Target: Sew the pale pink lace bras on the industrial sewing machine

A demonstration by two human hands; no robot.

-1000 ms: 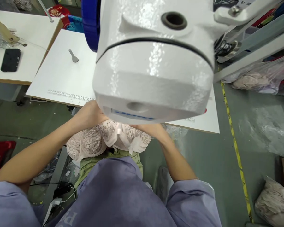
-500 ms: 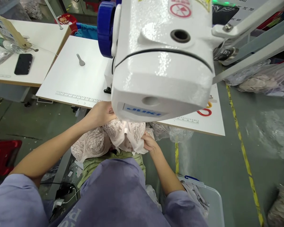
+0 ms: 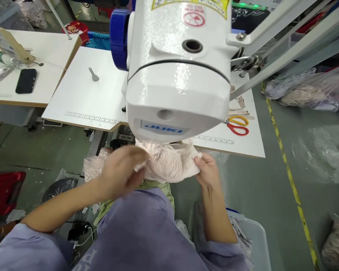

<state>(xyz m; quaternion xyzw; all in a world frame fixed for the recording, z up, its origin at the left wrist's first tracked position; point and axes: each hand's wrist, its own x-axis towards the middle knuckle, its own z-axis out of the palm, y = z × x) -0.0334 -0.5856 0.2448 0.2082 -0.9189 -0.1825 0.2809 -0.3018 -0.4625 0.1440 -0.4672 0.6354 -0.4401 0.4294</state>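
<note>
A pale pink lace garment (image 3: 172,163) hangs between my hands just below the head of a white sewing machine (image 3: 177,75). My left hand (image 3: 122,171) is blurred by motion and grips the garment's left side with its fingers closed. My right hand (image 3: 207,171) pinches the right edge of the lace. More of the same lace (image 3: 93,169) trails down to the left, over my lap. The needle area is hidden behind the machine head.
The white sewing table (image 3: 79,98) carries a printed ruler strip; red and yellow scissors (image 3: 237,125) lie on its right side. A black phone (image 3: 26,80) rests on the neighbouring table. A clear bin (image 3: 251,237) stands by my right leg, a red crate (image 3: 2,190) at left.
Both hands have drawn the lace garment out from under the machine head towards me. My left hand dropped lower and right; my right hand shifted right along the fabric's edge.
</note>
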